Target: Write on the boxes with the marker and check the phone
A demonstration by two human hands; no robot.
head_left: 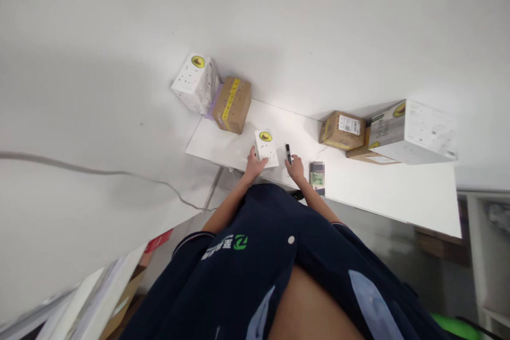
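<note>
On the white table lies a small flat white box [265, 144] with a printed avocado on its upper end. My left hand [254, 166] grips its lower left corner, with the fingers along the side and the thumb across the lower part of the face. To the right of the box, my right hand [295, 168] is closed around a black marker [288, 151] that points away from me. The marker's tip is too small to make out. Just right of that hand, a small dark item with a green picture [317, 178] lies near the table's front edge.
A brown carton with yellow tape [233, 103] and a tall white avocado box [195, 82] stand back left. Back right are a labelled brown carton [342, 130] and a large white box [414, 133]. The wall borders the table [390, 186]. A grey cable [151, 176] hangs at left.
</note>
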